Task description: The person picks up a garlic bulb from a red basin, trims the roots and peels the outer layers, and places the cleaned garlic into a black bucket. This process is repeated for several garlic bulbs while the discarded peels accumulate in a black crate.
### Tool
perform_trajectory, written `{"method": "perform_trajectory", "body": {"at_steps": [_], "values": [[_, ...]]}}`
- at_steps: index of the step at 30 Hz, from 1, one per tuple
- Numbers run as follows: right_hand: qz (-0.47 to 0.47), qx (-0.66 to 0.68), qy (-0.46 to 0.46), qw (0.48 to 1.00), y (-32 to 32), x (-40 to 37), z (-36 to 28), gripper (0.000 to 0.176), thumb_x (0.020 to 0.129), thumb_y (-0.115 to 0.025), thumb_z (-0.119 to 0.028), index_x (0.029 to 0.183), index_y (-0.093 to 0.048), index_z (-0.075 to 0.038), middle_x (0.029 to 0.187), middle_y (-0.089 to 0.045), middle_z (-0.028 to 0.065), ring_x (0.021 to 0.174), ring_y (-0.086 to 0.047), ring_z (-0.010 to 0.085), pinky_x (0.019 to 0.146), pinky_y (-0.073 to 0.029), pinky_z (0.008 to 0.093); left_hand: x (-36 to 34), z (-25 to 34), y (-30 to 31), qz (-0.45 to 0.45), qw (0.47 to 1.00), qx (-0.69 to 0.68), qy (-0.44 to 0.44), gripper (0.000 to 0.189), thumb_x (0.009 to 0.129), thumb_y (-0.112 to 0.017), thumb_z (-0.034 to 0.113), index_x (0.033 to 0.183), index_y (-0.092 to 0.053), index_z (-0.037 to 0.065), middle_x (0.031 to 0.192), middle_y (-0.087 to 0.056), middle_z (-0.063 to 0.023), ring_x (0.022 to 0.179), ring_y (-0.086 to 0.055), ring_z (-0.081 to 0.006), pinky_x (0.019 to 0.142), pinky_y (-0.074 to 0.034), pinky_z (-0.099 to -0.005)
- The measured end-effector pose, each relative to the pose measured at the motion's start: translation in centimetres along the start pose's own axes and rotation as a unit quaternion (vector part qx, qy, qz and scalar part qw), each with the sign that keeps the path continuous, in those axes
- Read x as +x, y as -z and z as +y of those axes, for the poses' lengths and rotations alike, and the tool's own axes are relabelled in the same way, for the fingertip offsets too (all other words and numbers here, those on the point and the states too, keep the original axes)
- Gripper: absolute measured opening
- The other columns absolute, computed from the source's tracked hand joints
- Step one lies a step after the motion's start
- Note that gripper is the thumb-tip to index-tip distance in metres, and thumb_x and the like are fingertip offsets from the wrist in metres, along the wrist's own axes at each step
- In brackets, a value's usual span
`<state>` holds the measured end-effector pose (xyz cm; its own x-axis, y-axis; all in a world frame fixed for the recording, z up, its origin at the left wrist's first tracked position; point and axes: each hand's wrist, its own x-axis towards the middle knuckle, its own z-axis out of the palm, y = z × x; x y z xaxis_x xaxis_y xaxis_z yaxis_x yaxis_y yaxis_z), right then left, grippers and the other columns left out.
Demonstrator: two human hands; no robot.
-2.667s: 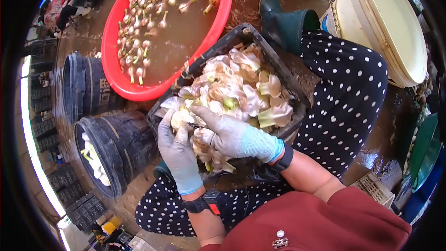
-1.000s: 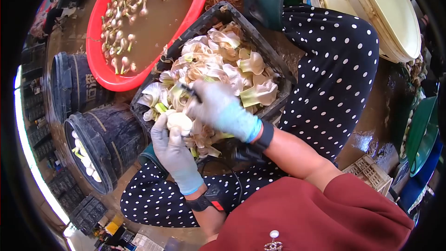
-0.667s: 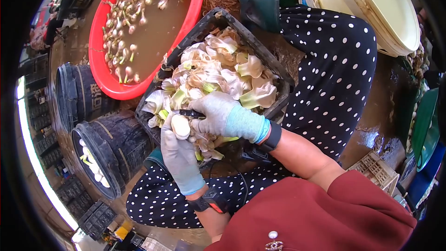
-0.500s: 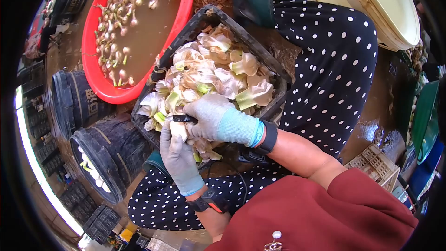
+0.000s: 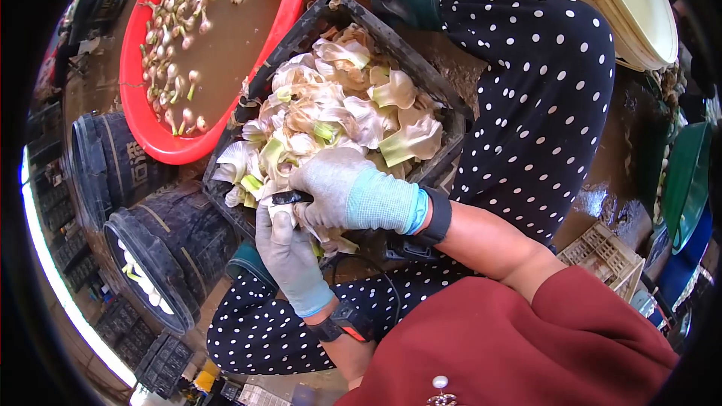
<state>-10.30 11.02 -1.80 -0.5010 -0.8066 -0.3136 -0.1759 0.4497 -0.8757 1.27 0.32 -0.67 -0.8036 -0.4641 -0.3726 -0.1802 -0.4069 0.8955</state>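
My left hand (image 5: pixel 288 259), in a pale glove with a blue cuff, is closed around a whitish garlic bulb (image 5: pixel 281 211). My right hand (image 5: pixel 331 189), gloved the same way, grips a small knife with a black handle (image 5: pixel 289 198) right against the bulb. Its blade is mostly hidden from sight. Both hands are over the near edge of a black crate (image 5: pixel 449 98) heaped with garlic skins (image 5: pixel 331 109), white and brown with some green stem parts.
A red basin (image 5: pixel 131 75) at upper left holds murky water and several unpeeled garlic bulbs (image 5: pixel 171 71). Below it, a black bucket (image 5: pixel 188 244) contains peeled white garlic (image 5: pixel 143 282). Cream tubs (image 5: pixel 624 0) stand at upper right, a slatted crate (image 5: pixel 602 256) at right.
The view has shifted slightly, so the basin and buckets sit a little further left. Both hands keep their hold on the bulb and knife, with the knife handle turned a little.
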Motion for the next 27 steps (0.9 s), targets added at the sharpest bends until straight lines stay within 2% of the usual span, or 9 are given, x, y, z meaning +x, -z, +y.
{"method": "perform_trajectory", "body": {"at_steps": [1,4,10,14,17,20,24,26,27], "values": [[-0.006,-0.01,-0.001,1.0,-0.1,0.1,0.0,0.033,0.075,-0.065,-0.035,0.09,-0.066,-0.006,0.075,-0.064,0.0186,0.076,-0.065,0.0354,0.072,-0.05,0.0441,0.1,-0.3,0.1,0.026,1.0,0.01,-0.003,0.045,0.089,-0.059,0.02,0.124,-0.045,-0.005,0.097,-0.057,-0.0079,0.08,-0.057,-0.0136,0.071,-0.048,-0.0257],[-0.005,-0.016,-0.004,1.0,-0.1,0.2,0.1,0.032,0.074,-0.065,-0.034,0.089,-0.066,-0.006,0.076,-0.064,0.0186,0.077,-0.065,0.0359,0.072,-0.05,0.0444,0.3,-0.1,0.5,-0.01,1.0,0.005,0.024,0.047,0.089,-0.059,0.02,0.125,-0.044,-0.005,0.099,-0.058,-0.0089,0.081,-0.057,-0.0139,0.071,-0.048,-0.0255],[0.016,0.014,-0.033,0.999,-1.8,1.4,1.2,0.032,0.072,-0.064,-0.03,0.09,-0.062,-0.003,0.079,-0.064,0.0196,0.079,-0.065,0.0355,0.073,-0.05,0.044,0.3,-1.8,2.9,0.003,1.0,-0.024,0.018,0.053,0.085,-0.062,0.017,0.129,-0.042,-0.007,0.111,-0.055,-0.0125,0.093,-0.056,-0.0171,0.074,-0.048,-0.0263],[0.027,0.042,-0.074,0.996,-2.3,2.2,2.1,0.032,0.071,-0.062,-0.025,0.092,-0.062,0.0,0.079,-0.063,0.0217,0.078,-0.064,0.0367,0.073,-0.05,0.0426,0.4,-2.0,3.2,0.011,1.0,-0.005,-0.007,0.063,0.081,-0.066,0.013,0.135,-0.038,-0.005,0.122,-0.051,-0.015,0.104,-0.055,-0.0225,0.085,-0.049,-0.0319],[0.04,0.177,-0.088,0.98,-2.8,2.2,2.6,0.037,0.075,-0.062,-0.024,0.101,-0.061,0.002,0.086,-0.064,0.0242,0.083,-0.064,0.0348,0.075,-0.049,0.0395,0.2,-2.2,3.1,-0.008,0.997,-0.078,-0.028,0.059,0.084,-0.063,0.012,0.136,-0.038,-0.002,0.125,-0.05,-0.0136,0.111,-0.052,-0.0229,0.09,-0.048,-0.0339],[0.089,0.2,-0.019,0.976,-2.8,1.5,2.4,0.037,0.078,-0.062,-0.025,0.104,-0.061,0.002,0.09,-0.064,0.0235,0.089,-0.063,0.033,0.078,-0.048,0.0384,0.3,-1.9,3.1,0.012,0.996,-0.069,-0.05,0.062,0.085,-0.064,0.02,0.137,-0.036,-0.001,0.125,-0.05,-0.0123,0.111,-0.052,-0.0239,0.097,-0.042,-0.0352],[0.021,0.2,0.001,0.98,-2.2,1.0,0.5,0.039,0.079,-0.064,-0.022,0.108,-0.058,0.003,0.089,-0.064,0.0221,0.089,-0.062,0.0329,0.079,-0.047,0.038,-0.2,-2.1,3.2,0.028,0.996,-0.035,-0.071,0.052,0.09,-0.058,0.015,0.135,-0.039,-0.001,0.126,-0.05,-0.0098,0.114,-0.048,-0.02,0.101,-0.037,-0.0351],[0.036,0.218,0.002,0.975,-3.1,1.0,0.5,0.032,0.079,-0.063,-0.018,0.102,-0.057,0.003,0.087,-0.063,0.0231,0.085,-0.062,0.0347,0.076,-0.047,0.0395,-0.5,-2.1,3.6,0.04,0.993,-0.05,-0.099,0.052,0.092,-0.057,0.021,0.135,-0.039,-0.001,0.123,-0.052,-0.0109,0.109,-0.051,-0.0197,0.097,-0.041,-0.034],[0.1,0.14,-0.03,0.985,-4.0,1.3,1.5,0.027,0.08,-0.061,-0.018,0.098,-0.057,0.003,0.085,-0.062,0.0236,0.083,-0.062,0.036,0.074,-0.048,0.0413,-0.5,-1.8,3.8,0.021,0.982,-0.167,-0.087,0.053,0.093,-0.057,0.025,0.135,-0.039,-0.001,0.12,-0.053,-0.0122,0.105,-0.052,-0.0201,0.093,-0.043,-0.034]]}}
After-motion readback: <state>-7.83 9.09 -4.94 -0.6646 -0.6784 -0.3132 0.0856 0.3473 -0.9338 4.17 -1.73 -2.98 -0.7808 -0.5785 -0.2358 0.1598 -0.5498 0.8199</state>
